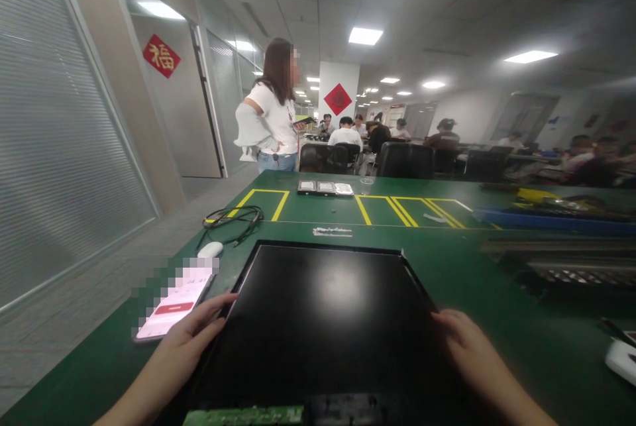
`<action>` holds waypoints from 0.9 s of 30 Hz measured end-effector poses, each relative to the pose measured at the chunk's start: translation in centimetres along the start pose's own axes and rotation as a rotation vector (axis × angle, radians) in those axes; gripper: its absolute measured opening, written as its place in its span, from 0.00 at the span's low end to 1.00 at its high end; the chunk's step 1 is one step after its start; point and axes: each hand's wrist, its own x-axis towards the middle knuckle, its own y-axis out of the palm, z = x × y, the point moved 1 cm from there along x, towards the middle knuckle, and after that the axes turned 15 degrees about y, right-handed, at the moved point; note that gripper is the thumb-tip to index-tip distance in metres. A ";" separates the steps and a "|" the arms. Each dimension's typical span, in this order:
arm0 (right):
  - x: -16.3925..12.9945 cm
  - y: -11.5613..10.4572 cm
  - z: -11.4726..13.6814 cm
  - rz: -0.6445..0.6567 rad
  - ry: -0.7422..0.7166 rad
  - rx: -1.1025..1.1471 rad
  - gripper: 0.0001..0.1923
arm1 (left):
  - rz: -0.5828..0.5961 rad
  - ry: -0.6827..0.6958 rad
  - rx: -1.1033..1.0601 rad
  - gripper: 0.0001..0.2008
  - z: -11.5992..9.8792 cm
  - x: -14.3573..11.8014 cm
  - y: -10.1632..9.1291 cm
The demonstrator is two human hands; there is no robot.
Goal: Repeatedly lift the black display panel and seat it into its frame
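Observation:
A black flat screen panel [318, 333] in a dark frame lies in front of me, a bright ceiling reflection on its glossy face. On its left edge, my left hand [199, 326] grips the frame, thumb and forefinger showing. My right hand [460, 333] holds the opposite edge, with most of its fingers hidden beside the frame. Along the panel's near side, a green circuit board [243, 415] shows at the bottom of the view. A phone with a lit pink screen [173, 307] rests just left of my left hand, near a white computer mouse [211, 250].
The green table [397, 234] bears yellow tape outlines. A coiled black cable [238, 220] lies at left, hard drives [325, 188] at the far edge. Blurred dark parts [561, 267] and a blue tray [546, 217] are at right. A person [275, 114] stands beyond; others sit farther back.

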 end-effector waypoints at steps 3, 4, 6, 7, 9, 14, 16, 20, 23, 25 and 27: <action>0.0 0.0 -0.1 0.020 0.006 -0.007 0.25 | -0.121 -0.250 -0.261 0.18 -1.3 0.1 0.5; 0.0 0.0 -0.1 0.025 0.005 -0.008 0.25 | -0.164 -0.329 -0.345 0.18 -1.6 0.1 0.8; 0.0 0.0 -0.1 0.024 0.001 -0.011 0.25 | -0.214 -0.469 -0.522 0.21 -2.1 -0.1 1.5; 0.0 0.0 -0.2 0.020 0.001 -0.014 0.25 | -0.236 -0.521 -0.603 0.23 -2.4 -0.1 1.8; 0.0 0.1 -0.2 0.016 0.002 -0.016 0.25 | -0.205 -0.601 -0.770 0.29 -2.9 -0.3 2.2; 0.1 0.1 -0.4 0.019 0.014 -0.004 0.25 | -0.156 -0.612 -0.857 0.48 -4.2 -0.8 2.1; 0.1 0.1 -0.5 0.018 0.016 0.001 0.25 | -0.145 -0.583 -0.816 0.54 -4.7 -0.9 2.0; 0.1 -0.1 -0.3 0.020 0.023 0.018 0.24 | -0.113 -0.550 -0.776 0.56 -5.3 -1.0 1.9; -0.2 -0.3 0.2 0.035 0.039 0.026 0.25 | -0.099 -0.535 -0.768 0.51 -5.4 -1.0 1.8; -0.4 -0.4 0.6 0.054 0.051 0.031 0.26 | -0.098 -0.520 -0.758 0.48 -5.3 -1.0 1.6; -0.6 -0.5 0.9 0.071 0.059 0.033 0.28 | -0.103 -0.501 -0.740 0.44 -5.2 -1.1 1.4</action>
